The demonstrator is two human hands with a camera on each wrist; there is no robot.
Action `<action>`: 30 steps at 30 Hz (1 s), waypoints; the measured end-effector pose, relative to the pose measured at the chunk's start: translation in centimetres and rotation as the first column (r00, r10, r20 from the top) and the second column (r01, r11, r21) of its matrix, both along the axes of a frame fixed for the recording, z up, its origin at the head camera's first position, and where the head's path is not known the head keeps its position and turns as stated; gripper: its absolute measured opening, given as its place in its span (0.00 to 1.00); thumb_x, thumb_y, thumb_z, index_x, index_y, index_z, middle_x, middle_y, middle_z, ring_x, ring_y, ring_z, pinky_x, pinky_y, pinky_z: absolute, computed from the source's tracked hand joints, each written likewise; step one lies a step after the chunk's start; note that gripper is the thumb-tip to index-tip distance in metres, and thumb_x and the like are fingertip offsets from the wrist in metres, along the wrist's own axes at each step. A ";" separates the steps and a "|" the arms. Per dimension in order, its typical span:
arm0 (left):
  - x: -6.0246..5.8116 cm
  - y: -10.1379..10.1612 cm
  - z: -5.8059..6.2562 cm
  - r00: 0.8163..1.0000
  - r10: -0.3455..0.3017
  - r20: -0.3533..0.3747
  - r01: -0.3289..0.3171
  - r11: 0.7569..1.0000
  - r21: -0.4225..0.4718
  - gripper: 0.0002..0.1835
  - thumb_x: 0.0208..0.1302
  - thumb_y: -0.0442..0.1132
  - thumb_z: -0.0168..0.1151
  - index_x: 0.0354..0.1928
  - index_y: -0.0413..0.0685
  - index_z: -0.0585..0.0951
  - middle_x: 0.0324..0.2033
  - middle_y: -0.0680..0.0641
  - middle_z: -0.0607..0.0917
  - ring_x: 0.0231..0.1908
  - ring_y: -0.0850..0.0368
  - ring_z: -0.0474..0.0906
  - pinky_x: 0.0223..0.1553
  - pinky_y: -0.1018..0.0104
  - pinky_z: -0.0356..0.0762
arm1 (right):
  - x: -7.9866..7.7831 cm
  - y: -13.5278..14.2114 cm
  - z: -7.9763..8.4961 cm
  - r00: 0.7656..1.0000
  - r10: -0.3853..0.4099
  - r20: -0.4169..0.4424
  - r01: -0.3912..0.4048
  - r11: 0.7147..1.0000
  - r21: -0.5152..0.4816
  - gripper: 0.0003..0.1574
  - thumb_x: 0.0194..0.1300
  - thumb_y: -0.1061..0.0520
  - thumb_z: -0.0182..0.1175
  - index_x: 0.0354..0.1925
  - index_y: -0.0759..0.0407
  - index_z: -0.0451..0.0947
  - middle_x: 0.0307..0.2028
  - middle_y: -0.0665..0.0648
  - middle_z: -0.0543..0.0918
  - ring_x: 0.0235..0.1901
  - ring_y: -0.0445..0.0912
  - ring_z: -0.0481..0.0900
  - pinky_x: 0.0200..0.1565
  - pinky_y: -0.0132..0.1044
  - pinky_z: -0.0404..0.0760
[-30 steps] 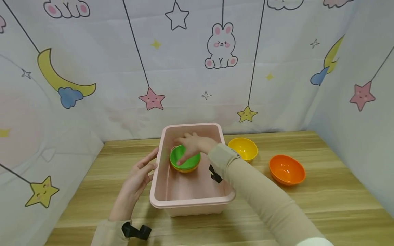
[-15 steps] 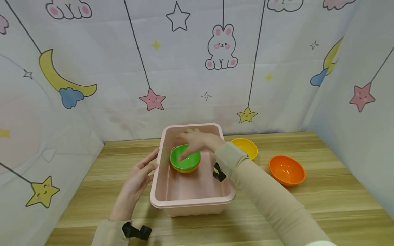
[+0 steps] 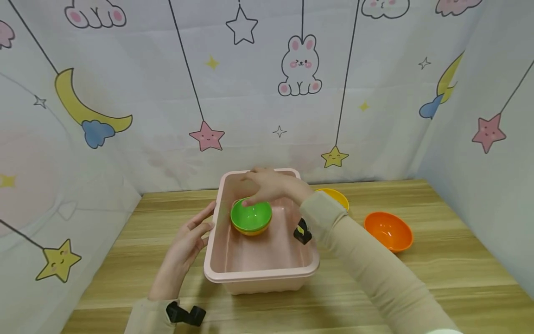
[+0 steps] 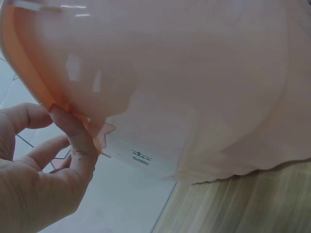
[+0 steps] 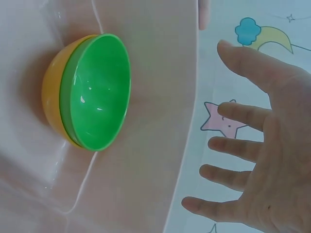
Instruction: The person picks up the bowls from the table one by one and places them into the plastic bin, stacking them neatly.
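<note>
A pale pink plastic bin [image 3: 260, 277] stands on the wooden table. Inside it, toward the far left, a green bowl [image 3: 252, 219] is nested in a yellow-orange bowl [image 5: 51, 97]. My left hand [image 3: 186, 246] pinches the bin's left rim between thumb and finger, as the left wrist view shows. Above the far part of the bin is my right hand [image 3: 271, 184], holding nothing. Its fingers are spread and apart from the bowls in the right wrist view. In the head view it hides part of the bin's back wall.
To the right of the bin sits a yellow bowl [image 3: 339, 198], partly hidden by my right sleeve [image 3: 367, 264]. An orange bowl [image 3: 388, 231] lies farther right on the table [image 3: 442, 260]. A printed white cloth [image 3: 254, 102] hangs behind and on both sides.
My right hand has risen up and back from the green bowl, moving slightly right, and more of that bowl shows. My left hand stays on the rim.
</note>
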State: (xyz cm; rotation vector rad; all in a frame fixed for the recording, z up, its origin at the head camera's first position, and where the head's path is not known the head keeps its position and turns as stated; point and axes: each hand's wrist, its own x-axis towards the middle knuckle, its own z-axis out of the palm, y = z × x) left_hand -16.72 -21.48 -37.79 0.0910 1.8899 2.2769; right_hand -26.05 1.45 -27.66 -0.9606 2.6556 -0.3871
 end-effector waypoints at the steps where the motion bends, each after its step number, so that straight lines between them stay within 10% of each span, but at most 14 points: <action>1: 0.0 0.0 0.0 1.000 0.000 0.001 0.000 1.000 0.000 0.34 0.68 0.30 0.50 0.74 0.46 0.55 0.70 0.49 0.58 0.48 0.69 0.77 0.47 0.69 0.80 | 0.0 0.1 0.1 1.000 0.007 -0.013 -0.007 1.000 -0.002 0.46 0.60 0.36 0.60 0.71 0.47 0.60 0.72 0.57 0.59 0.71 0.55 0.56 0.69 0.56 0.60; 30: -0.1 0.1 -0.1 1.000 0.012 0.003 -0.012 1.000 -0.010 0.33 0.67 0.29 0.50 0.74 0.45 0.56 0.63 0.56 0.65 0.46 0.68 0.78 0.49 0.67 0.80 | 1.0 2.9 3.3 0.996 -0.036 -0.085 0.027 0.994 -0.104 0.38 0.65 0.41 0.58 0.69 0.50 0.64 0.70 0.58 0.62 0.69 0.58 0.58 0.66 0.57 0.65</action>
